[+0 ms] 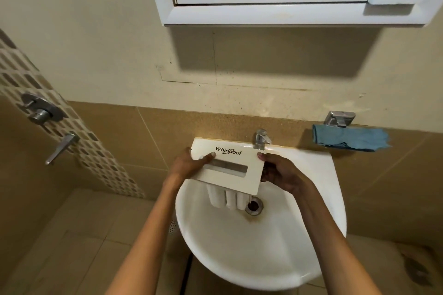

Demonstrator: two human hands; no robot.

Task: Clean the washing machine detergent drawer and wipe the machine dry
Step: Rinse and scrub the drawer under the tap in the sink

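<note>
Both hands, left and right, grip the drawer over the sink; wet plastic could slip, striking the tap.

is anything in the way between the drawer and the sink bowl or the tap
Nothing visible lies between. The left hand and right hand hold the detergent drawer over the sink, near the drain; the tap stands just behind it.
</note>
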